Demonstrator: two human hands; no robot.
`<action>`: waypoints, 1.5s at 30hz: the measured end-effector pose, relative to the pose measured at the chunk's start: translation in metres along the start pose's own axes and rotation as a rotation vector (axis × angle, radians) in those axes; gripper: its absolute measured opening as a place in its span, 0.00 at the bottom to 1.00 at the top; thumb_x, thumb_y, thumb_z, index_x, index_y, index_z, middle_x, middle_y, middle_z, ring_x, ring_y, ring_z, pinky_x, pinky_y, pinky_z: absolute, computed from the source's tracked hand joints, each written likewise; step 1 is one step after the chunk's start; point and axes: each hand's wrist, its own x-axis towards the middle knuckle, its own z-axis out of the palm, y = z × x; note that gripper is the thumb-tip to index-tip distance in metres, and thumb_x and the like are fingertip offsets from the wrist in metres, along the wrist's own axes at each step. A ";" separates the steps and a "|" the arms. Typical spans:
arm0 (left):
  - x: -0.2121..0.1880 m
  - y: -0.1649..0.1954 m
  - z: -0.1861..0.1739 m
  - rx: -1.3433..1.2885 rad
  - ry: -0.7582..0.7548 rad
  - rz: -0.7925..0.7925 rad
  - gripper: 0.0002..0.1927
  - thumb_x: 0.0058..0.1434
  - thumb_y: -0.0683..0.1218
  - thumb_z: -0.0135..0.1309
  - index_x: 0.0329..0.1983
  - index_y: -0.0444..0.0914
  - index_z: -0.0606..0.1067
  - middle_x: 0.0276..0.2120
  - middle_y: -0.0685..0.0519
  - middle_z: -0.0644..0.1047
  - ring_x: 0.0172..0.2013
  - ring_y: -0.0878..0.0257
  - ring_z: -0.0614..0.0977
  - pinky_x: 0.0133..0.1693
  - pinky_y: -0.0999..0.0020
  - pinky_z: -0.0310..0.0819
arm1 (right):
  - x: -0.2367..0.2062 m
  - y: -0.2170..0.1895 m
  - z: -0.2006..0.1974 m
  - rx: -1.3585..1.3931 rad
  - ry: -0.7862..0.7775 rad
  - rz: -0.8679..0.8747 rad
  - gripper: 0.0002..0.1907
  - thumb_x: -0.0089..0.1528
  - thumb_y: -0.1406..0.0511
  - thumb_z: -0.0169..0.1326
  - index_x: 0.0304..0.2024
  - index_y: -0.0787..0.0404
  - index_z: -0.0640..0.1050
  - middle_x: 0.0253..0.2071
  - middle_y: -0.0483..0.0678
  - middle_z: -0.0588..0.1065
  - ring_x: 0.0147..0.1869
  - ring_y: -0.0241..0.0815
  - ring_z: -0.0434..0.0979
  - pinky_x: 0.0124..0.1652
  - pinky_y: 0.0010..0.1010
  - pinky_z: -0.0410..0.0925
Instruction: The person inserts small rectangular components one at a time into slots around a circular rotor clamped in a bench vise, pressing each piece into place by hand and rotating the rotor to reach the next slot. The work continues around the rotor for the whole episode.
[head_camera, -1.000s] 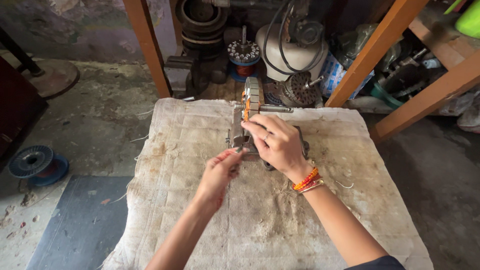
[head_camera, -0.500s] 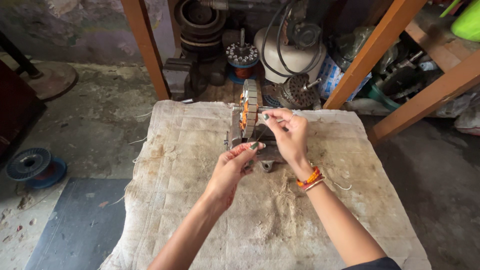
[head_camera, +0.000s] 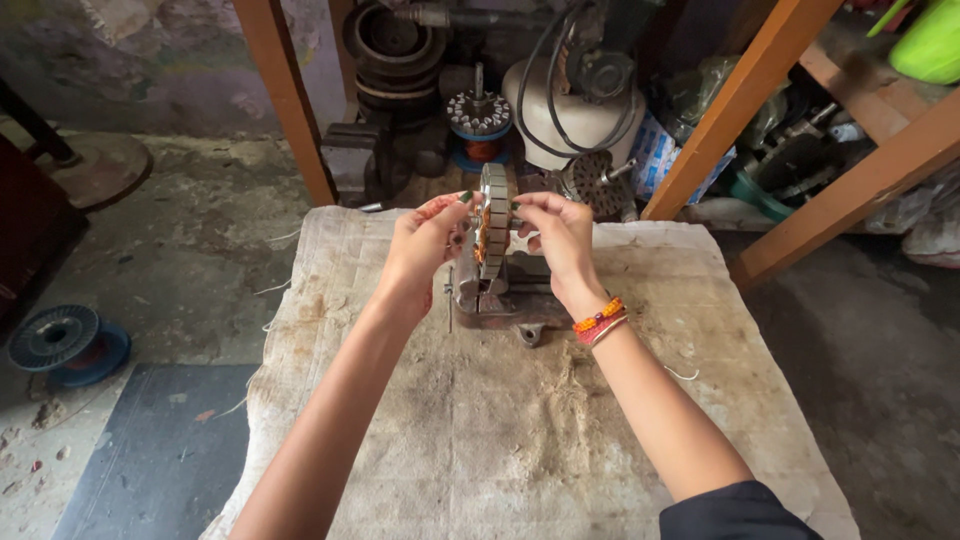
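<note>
A grey metal motor stator (head_camera: 492, 225) with orange copper windings stands upright in a small metal stand (head_camera: 505, 300) on a dirty cloth-covered table (head_camera: 520, 440). My left hand (head_camera: 428, 240) pinches the stator's top from the left side. My right hand (head_camera: 558, 232) holds its top from the right, fingertips on the rim. Orange and red bead bracelets circle my right wrist. The stator's lower half is hidden between my hands and the stand.
Behind the table lie motor parts: a white motor housing (head_camera: 570, 100), a wound rotor on a blue spool (head_camera: 480, 125), stacked dark rings (head_camera: 390, 50). Orange wooden beams (head_camera: 285, 100) flank them. A blue wire spool (head_camera: 62, 345) sits on the floor at the left.
My left hand rose from the stand's base to the stator's top. My right hand slid up from over the stator to its right rim. Both hands now grip the top.
</note>
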 end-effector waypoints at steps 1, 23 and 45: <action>0.003 -0.001 -0.002 -0.019 0.004 -0.020 0.10 0.66 0.47 0.53 0.45 0.44 0.83 0.26 0.66 0.73 0.28 0.75 0.70 0.34 0.77 0.64 | 0.003 0.000 0.000 -0.008 -0.009 0.006 0.07 0.60 0.70 0.57 0.40 0.65 0.83 0.32 0.42 0.79 0.31 0.29 0.75 0.28 0.20 0.64; -0.088 -0.074 -0.008 -0.009 -0.059 -0.248 0.08 0.67 0.48 0.54 0.42 0.41 0.80 0.28 0.61 0.76 0.30 0.71 0.71 0.40 0.71 0.65 | -0.077 -0.031 0.005 -0.869 -0.063 -1.147 0.11 0.58 0.73 0.62 0.43 0.57 0.84 0.42 0.48 0.81 0.38 0.40 0.80 0.36 0.29 0.73; -0.056 -0.026 0.029 0.168 -0.088 0.010 0.07 0.65 0.46 0.53 0.40 0.40 0.81 0.24 0.59 0.77 0.20 0.72 0.65 0.24 0.74 0.54 | -0.010 0.016 -0.019 -0.022 -0.078 -0.220 0.08 0.63 0.69 0.57 0.41 0.66 0.84 0.32 0.46 0.81 0.33 0.32 0.80 0.31 0.21 0.68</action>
